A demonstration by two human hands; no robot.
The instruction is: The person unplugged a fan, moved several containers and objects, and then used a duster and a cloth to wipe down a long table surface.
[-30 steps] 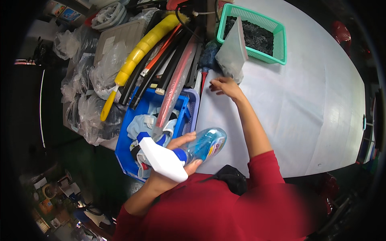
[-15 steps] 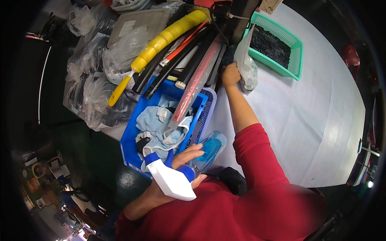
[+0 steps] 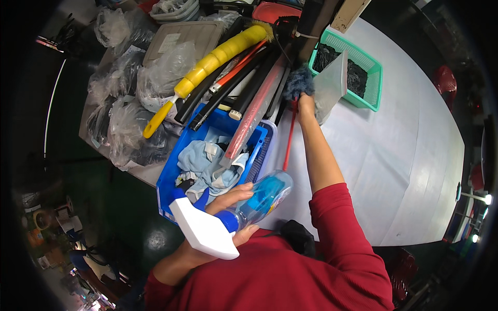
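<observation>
My left hand [image 3: 228,202] is closed round the neck of a clear spray bottle [image 3: 267,194] with blue liquid. Its white and blue trigger head [image 3: 205,228] points toward the lower left. Stretched to the far edge of the table, my right hand [image 3: 307,105] is closed at the top of a duster [image 3: 299,84] with a fluffy blue-grey head. The fingers are partly hidden. A thin red handle [image 3: 290,137] runs from the duster back toward the bottle. Right beside that hand, a translucent plastic container [image 3: 332,85] leans at a tilt.
A green basket [image 3: 376,88] of black strips stands at the far right of the white table [image 3: 404,155]. To the left, a blue bin [image 3: 167,194] holds light-blue cloths [image 3: 207,163], beside long tubes and a yellow-headed brush [image 3: 220,57]. Plastic bags [image 3: 132,132] crowd the left.
The duster with its red handle has come into view at my right hand. The translucent container has shifted and tilted toward the green basket. The spray bottle stays in my left hand.
</observation>
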